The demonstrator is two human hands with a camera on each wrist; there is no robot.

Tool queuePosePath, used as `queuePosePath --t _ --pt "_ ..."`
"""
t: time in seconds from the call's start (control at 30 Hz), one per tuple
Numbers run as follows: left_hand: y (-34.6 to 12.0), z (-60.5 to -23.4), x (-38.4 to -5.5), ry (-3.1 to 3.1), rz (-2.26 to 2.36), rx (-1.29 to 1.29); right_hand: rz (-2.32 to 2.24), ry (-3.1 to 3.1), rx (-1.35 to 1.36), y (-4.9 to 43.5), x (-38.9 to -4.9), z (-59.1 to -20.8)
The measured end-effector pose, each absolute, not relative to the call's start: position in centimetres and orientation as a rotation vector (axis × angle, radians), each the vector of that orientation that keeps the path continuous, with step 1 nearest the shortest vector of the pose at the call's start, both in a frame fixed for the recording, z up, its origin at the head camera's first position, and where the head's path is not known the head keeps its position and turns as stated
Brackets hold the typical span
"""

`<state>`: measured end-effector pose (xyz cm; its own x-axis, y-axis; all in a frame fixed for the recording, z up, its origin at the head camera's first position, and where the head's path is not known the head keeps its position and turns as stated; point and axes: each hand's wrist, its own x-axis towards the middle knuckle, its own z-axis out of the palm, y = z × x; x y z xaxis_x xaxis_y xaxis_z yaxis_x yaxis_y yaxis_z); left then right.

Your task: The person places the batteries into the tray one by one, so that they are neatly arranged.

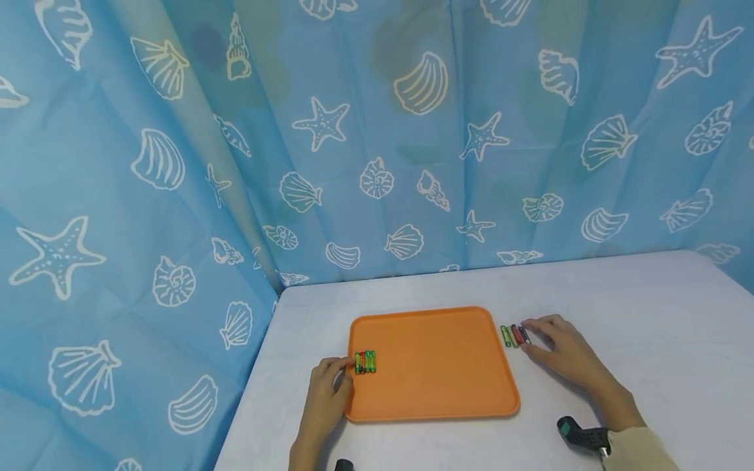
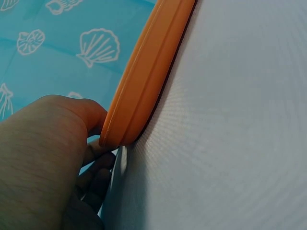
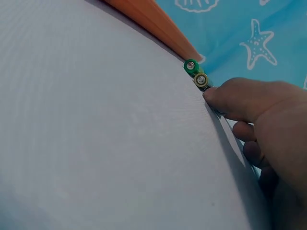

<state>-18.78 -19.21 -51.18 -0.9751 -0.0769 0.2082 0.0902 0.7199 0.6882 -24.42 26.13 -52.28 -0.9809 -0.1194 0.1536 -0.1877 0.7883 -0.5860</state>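
Observation:
Several small batteries, green and red, lie side by side on the left part of an orange tray. My left hand reaches over the tray's left rim, its index fingertip right at the side of this row. In the left wrist view, the rim hides the fingertips. Another row of batteries lies on the white table just right of the tray. My right hand has thumb and index finger at the two ends of the dark battery on that row's right side. In the right wrist view, the thumb covers most of it.
A white cloth covers the table. Blue curtains with white shell and starfish prints hang behind it and along the left side. A dark strap-on device sits on the right wrist.

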Motion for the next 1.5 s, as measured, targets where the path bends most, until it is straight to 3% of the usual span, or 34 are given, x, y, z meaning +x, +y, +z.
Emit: queuePosePath --t 0.27,0.83,1.5 --pt "-19.2 -51.1 -18.8 -2.712 -1.09 0.011 0.97 -2.873 0.23 26.0 -24.4 -52.3" --pt "-19.0 -51.2 -18.8 -2.736 -1.123 0.051 1.023 -2.851 0.562 27.9 -24.9 -51.4" --pt "-19.2 -51.2 -18.9 -2.713 -1.13 0.026 1.025 -2.862 0.258 27.0 -25.1 -51.7"
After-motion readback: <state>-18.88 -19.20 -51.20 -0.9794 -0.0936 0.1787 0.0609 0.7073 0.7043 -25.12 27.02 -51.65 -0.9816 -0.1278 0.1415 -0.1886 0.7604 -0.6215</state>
